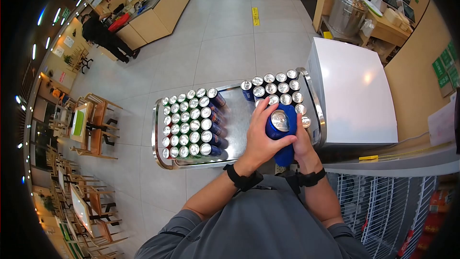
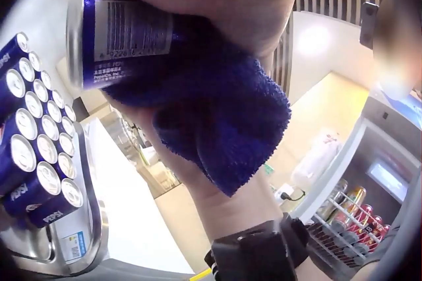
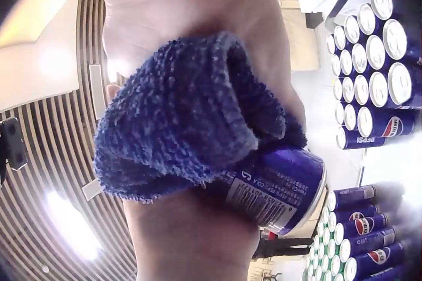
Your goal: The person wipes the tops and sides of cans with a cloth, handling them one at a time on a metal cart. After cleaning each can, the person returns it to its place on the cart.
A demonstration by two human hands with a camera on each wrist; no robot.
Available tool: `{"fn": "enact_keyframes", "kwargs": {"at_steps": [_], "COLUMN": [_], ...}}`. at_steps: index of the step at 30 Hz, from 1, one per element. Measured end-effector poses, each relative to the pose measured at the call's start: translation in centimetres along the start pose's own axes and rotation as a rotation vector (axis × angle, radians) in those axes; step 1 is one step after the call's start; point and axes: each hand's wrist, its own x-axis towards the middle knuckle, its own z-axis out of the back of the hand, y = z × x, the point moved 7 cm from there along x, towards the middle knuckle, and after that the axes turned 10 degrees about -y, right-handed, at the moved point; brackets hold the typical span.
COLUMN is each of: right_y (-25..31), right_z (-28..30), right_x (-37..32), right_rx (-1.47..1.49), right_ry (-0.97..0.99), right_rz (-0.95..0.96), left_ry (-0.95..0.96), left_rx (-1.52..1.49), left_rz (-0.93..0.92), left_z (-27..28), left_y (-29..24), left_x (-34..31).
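Note:
A blue can (image 1: 279,123) is held upright in front of the torso. The left hand (image 1: 265,135) grips it, fingers and thumb curled round its side. Against the can's right side the right hand (image 1: 303,140) holds a blue cloth (image 1: 286,155). In the left wrist view the can (image 2: 132,37) shows its barcode, and the cloth (image 2: 231,123) hangs beside it. The right wrist view has the cloth (image 3: 178,116) bunched in the palm, touching the can (image 3: 277,185); the cloth hides part of that hand's fingers.
A metal tray (image 1: 235,136) below carries rows of cans (image 1: 184,127) at left and a second group (image 1: 283,88) at right. A white-topped cabinet (image 1: 354,91) stands right of it. Wire racks (image 1: 378,201) are at lower right; a person in black (image 1: 103,36) stands far left.

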Motion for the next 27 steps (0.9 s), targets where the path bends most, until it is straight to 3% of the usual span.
{"fn": "enact_keyframes", "kwargs": {"at_steps": [4, 19, 27], "right_y": [-1.1, -3.9, -4.0], "right_z": [0.4, 2.9, 2.0], "right_x": [0.5, 1.4, 0.1], "right_rx": [0.001, 0.044, 0.004], "right_ry": [0.004, 0.011, 0.001], "right_rz": [-0.059, -0.121, -0.111], "left_ry": [-0.017, 0.045, 0.037], "left_rx": [-0.025, 0.095, -0.031], "left_rz": [0.035, -0.149, -0.241], "left_z": [0.1, -0.1, 0.3], "left_y": [0.7, -0.2, -2.0], "left_x": [-0.2, -0.2, 0.5]}}
